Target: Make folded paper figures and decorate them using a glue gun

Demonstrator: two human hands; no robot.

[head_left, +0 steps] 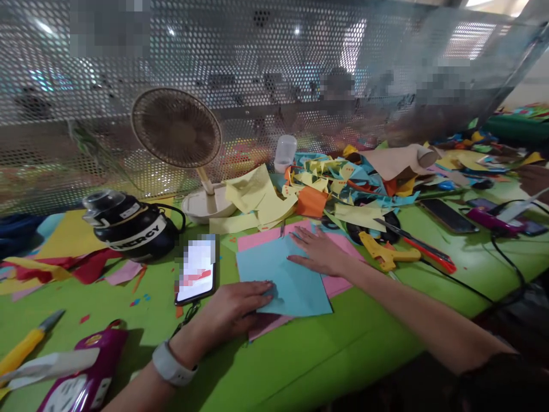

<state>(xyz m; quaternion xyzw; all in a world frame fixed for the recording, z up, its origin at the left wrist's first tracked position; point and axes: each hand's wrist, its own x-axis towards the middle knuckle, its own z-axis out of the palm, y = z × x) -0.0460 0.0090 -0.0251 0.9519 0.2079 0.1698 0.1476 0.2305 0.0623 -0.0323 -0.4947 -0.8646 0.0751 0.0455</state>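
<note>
A light blue sheet of paper [285, 272] lies over a pink sheet [343, 286] on the green table. My left hand [238, 306] rests on the blue sheet's lower left edge, fingers stretched out over it, a pale watch on the wrist. Near the upper right side of the same sheet, my right hand [319, 252] lies flat with its fingers spread. Just left of the sheets is a phone [197, 269] with its screen lit. To the right sits a yellow glue gun [386, 252], close to a red and black cutter [429, 252].
Paper scraps [326, 177] heap at the back. A small fan [178, 129] and a black bottle [132, 226] stand at the back left. Front left are a purple device [92, 366] and a yellow-handled tool [28, 343]. A dark phone [448, 216] lies right; a perforated metal screen [240, 51] stands behind.
</note>
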